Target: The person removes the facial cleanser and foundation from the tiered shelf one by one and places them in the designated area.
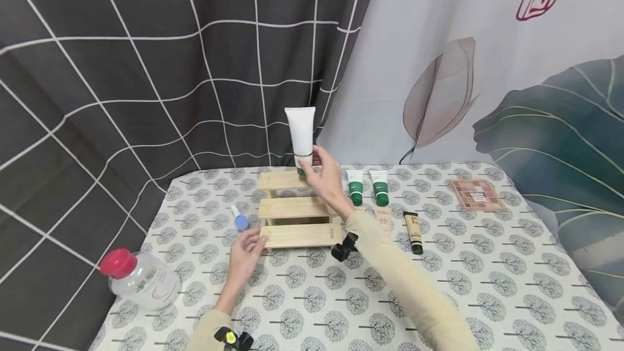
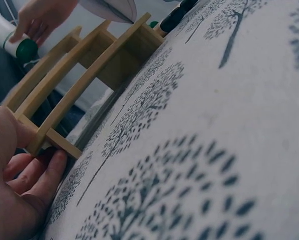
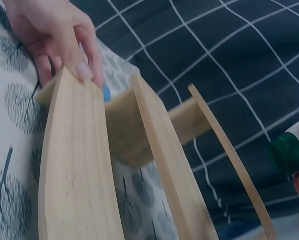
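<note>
A three-step wooden rack [image 1: 297, 208] stands on the cloth-covered table. My left hand [image 1: 245, 256] grips the left end of its lowest step, with the thumb on top and fingers beneath, as the left wrist view shows. Above the top step, my right hand [image 1: 325, 176] holds a white squeeze tube [image 1: 301, 129] upright, green cap [image 3: 288, 154] down. In the right wrist view the cap is apart from the top board. A small blue-and-white bottle [image 1: 240, 219] lies just left of the rack.
Right of the rack lie two green-and-white tubes [image 1: 355, 187], a pink BB tube [image 1: 383, 220] partly behind my sleeve, and a beige-and-black tube [image 1: 414, 233]. Farther right is an eyeshadow palette [image 1: 478, 195]. A clear jar with a red lid [image 1: 118, 263] is at the left edge. Curtains hang behind.
</note>
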Demonstrator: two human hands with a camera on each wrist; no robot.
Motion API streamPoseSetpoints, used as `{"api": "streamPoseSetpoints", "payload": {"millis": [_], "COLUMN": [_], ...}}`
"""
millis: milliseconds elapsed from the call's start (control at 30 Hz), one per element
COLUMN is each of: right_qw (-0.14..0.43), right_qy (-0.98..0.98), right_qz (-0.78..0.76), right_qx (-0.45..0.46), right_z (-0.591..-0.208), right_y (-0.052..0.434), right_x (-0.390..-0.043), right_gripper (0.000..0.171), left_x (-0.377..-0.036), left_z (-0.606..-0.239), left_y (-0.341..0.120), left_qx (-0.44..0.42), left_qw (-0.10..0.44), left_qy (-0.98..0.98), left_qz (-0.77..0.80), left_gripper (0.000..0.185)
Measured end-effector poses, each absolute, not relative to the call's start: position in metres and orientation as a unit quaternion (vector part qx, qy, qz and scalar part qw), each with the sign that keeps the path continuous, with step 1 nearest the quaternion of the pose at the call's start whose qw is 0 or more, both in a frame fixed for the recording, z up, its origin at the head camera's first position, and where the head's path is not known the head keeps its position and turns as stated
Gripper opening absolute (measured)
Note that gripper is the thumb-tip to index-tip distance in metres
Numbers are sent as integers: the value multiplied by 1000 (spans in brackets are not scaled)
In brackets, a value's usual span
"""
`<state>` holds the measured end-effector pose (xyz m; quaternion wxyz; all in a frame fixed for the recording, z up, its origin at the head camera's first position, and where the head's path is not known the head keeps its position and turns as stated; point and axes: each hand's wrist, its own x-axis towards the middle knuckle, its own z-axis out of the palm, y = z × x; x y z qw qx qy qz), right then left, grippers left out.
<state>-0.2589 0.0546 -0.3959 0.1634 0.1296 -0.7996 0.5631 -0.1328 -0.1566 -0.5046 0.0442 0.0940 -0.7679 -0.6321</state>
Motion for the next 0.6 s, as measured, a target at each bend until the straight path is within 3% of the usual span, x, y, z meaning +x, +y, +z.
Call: {"api": "streamPoseSetpoints", "payload": {"millis": [600], "right_qw": [205], "right_qy": [-806], "right_qz": [553], "right_qx": [50], "right_z": [-401], "right_y": [147], "right_x": [-268], "right_gripper": [37], "left_x": [-132], "left_z": [-502], "left_y": [-156], "left_qx": [98], "left_qw": [36], "left_qy": [-767], "left_qz": [-633], "left_gripper": [40]}}
